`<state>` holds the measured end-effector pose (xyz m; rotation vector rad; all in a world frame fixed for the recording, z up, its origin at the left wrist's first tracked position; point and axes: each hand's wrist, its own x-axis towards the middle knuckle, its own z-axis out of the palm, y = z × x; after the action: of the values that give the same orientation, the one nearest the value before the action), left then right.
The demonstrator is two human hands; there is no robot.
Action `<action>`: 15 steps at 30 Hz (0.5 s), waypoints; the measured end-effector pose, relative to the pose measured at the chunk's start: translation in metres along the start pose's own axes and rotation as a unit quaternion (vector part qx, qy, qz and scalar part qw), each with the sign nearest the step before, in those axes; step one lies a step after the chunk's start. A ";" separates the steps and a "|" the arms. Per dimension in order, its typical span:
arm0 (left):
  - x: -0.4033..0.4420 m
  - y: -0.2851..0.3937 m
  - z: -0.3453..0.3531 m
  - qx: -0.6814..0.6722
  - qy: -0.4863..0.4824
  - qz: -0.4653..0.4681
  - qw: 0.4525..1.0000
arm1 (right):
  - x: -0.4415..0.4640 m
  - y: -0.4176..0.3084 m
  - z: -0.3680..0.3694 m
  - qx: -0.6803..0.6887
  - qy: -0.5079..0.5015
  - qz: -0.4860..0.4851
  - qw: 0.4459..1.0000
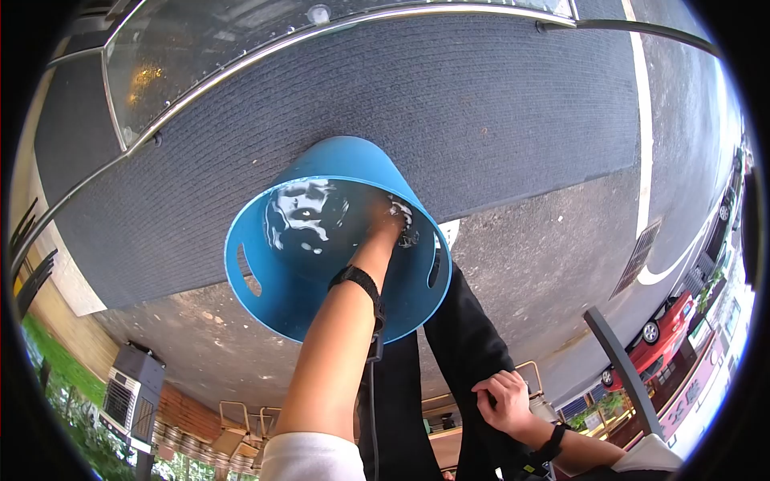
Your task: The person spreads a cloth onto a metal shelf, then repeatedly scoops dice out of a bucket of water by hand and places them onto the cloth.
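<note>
Bucket: 1 | handle holes: 2 | hands: 2 | wristbands: 2 | chairs: 2, perhaps more

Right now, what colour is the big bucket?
The bucket is blue; it shows best in the head view.

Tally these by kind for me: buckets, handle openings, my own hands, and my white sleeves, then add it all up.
Buckets: 1 (blue bucket)
Handle openings: 2 (left opening, right opening)
Hands: 2 (left hand, in the water; right hand, outside the bucket)
White sleeves: 2 (left sleeve, right sleeve)
Total: 7
</note>
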<state>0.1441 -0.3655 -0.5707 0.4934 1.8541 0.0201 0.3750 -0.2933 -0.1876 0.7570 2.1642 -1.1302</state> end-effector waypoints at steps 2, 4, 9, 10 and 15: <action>-0.001 0.001 -0.002 -0.001 0.007 -0.003 1.000 | 0.001 -0.001 0.000 -0.001 -0.003 0.001 1.000; -0.001 0.002 -0.004 -0.004 0.007 -0.004 1.000 | 0.001 -0.001 0.000 -0.003 -0.003 0.002 1.000; 0.004 0.006 -0.002 -0.006 -0.001 -0.010 1.000 | 0.002 -0.001 -0.002 -0.005 -0.008 0.006 1.000; 0.007 0.008 0.002 -0.013 0.006 -0.012 1.000 | 0.002 -0.001 -0.002 -0.005 -0.007 0.004 1.000; 0.029 -0.009 0.069 -0.029 0.204 0.017 0.978 | 0.003 -0.001 -0.001 -0.003 -0.009 0.004 1.000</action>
<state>0.1972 -0.3794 -0.6224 0.5070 2.2395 0.2112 0.3722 -0.2927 -0.1882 0.7492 2.1477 -1.1228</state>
